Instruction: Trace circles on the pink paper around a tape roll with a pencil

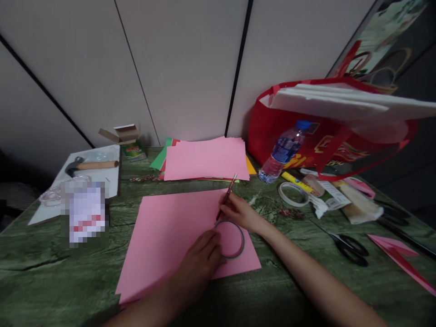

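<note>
A large sheet of pink paper (pixel 170 227) lies on the table in front of me, with at least one more sheet under it. On its right part rests a thin ring (pixel 243 241), which looks like a tape roll. My left hand (pixel 203 253) is closed on the ring's left side, pressing it to the paper. My right hand (pixel 241 212) grips a dark pencil (pixel 229 193), tilted, its lower end at the ring's upper left edge. Whether the tip touches the paper I cannot tell.
Behind the sheet lies a stack of coloured paper (pixel 206 159). Rightward are a water bottle (pixel 282 152), a red bag (pixel 269 122), another tape roll (pixel 281 195), a yellow glue stick (pixel 296 181) and scissors (pixel 347 247). A hammer (pixel 97 165) lies on a white board (pixel 114 181) at left.
</note>
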The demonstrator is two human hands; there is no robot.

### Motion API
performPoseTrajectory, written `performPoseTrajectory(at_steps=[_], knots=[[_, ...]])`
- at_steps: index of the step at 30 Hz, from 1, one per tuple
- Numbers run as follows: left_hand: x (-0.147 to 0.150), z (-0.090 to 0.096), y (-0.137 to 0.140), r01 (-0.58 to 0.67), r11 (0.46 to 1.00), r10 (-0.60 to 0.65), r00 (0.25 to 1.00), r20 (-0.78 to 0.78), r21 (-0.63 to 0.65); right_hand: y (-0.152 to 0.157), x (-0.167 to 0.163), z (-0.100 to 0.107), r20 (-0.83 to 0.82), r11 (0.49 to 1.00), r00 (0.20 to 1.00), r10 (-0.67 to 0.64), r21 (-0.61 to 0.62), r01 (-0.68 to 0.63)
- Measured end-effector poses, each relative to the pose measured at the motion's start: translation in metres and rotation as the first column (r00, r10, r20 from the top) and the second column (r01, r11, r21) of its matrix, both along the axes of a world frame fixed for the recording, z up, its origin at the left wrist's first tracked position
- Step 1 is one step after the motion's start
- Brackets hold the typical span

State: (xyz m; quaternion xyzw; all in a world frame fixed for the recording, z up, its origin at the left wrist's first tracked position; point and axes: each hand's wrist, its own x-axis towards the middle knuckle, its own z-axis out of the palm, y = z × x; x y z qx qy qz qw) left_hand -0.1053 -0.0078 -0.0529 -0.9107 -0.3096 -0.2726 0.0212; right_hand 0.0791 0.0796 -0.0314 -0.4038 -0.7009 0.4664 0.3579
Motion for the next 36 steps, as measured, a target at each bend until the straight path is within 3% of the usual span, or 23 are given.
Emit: performPoseTrajectory(at_steps=[15,23,36], knots=[[0.000,0.007,-0.001,0.001,0.999,-0.005,0.994,-0.113,-0.034,0.004,0.004,0.001,0.139,0.990,0.989,-0.052,0.141,0.032],[0.000,0.008,-0.001,-0.002,0.999,-0.003,0.990,-0.144,-0.032,0.007,0.018,0.007,0.181,0.997,0.981,-0.070,0.057,0.060],[-0.001,0.013,-0.001,0.006,0.994,-0.020,0.991,-0.132,-0.105,-0.001,0.031,0.021,0.348,0.990,0.930,-0.117,0.115,0.082]])
